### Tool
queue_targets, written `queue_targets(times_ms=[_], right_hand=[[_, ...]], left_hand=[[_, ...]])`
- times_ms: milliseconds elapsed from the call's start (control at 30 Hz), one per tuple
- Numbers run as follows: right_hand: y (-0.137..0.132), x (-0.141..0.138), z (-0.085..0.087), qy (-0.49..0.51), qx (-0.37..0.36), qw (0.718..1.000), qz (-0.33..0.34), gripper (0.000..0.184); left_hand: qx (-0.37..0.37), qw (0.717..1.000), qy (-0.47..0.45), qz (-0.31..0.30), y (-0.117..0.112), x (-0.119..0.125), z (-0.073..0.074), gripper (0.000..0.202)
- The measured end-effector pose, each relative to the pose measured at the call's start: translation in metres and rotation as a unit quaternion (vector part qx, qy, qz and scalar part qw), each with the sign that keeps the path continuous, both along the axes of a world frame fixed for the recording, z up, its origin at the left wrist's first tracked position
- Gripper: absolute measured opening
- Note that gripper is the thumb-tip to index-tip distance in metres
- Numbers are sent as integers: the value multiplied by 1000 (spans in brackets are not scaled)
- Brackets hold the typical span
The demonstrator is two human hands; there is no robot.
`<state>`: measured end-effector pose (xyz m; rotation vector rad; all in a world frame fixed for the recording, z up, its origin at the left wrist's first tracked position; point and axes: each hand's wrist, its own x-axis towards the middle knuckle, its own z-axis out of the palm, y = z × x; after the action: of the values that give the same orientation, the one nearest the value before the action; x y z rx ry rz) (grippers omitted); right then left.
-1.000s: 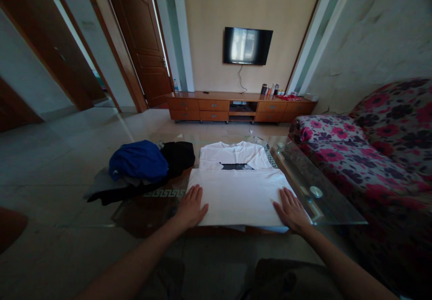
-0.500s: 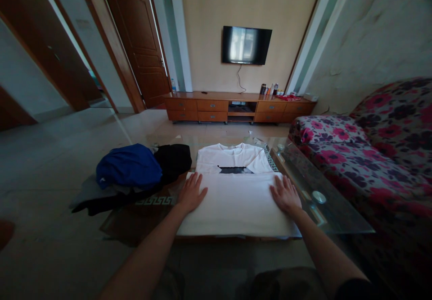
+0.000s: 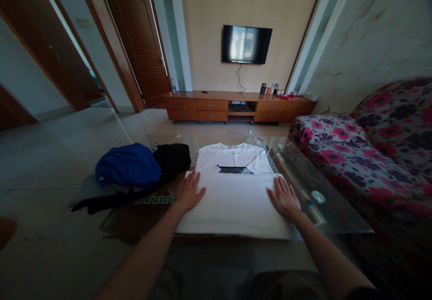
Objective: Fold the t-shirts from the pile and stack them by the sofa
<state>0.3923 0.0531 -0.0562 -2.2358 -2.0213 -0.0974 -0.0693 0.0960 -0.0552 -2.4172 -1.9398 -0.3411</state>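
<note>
A white T-shirt point(image 3: 232, 205) lies on the glass coffee table point(image 3: 340, 216), its neckline at the far side. Its lower part is folded up over the body, and the fold's far edge partly covers a dark printed patch point(image 3: 234, 170) on the chest. My left hand point(image 3: 189, 193) rests flat on the left side of the folded layer, thumb pointing inward. On the right side, my right hand point(image 3: 284, 197) also presses flat with its fingers spread. Neither hand grips the cloth.
A heap of clothes with a blue garment point(image 3: 128, 165) and a black one point(image 3: 173, 159) sits on the table's left. A flowered sofa point(image 3: 364, 156) stands at right. Beyond are a low wooden cabinet point(image 3: 212, 106) and a wall-mounted television point(image 3: 247, 44).
Both hands stay flat on the folded layer, with only a slight shift; the right hand's fingers lie a little flatter. The shirt's fold looks the same.
</note>
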Motion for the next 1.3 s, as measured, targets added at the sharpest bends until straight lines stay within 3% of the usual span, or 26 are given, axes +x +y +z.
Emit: queue_targets(times_ms=[200, 467, 633, 733, 867, 1000, 1167, 1300], right_hand=[[1, -1, 4, 22, -21, 999, -12, 89], [5, 0, 3, 45, -29, 998, -28, 87], [31, 11, 11, 92, 7, 994, -54, 83], [59, 19, 18, 93, 34, 993, -58, 81], [108, 27, 25, 84, 25, 994, -58, 73], [163, 34, 24, 82, 11, 995, -46, 64], [224, 42, 7, 77, 27, 997, -13, 50], [264, 47, -5, 82, 33, 996, -15, 47]], left_hand=[[0, 1000, -2, -2, -2, 0, 1, 78], [-24, 999, -17, 43, -4, 3, 11, 71], [-16, 994, -19, 107, 11, 1, 14, 72], [11, 997, -22, 69, 25, -2, 19, 67], [60, 997, -28, -42, 61, 3, 35, 51], [66, 996, -39, -48, 122, 12, 43, 41], [59, 995, -72, 18, 202, 9, 17, 36], [46, 994, -88, 56, 249, 0, -10, 32]])
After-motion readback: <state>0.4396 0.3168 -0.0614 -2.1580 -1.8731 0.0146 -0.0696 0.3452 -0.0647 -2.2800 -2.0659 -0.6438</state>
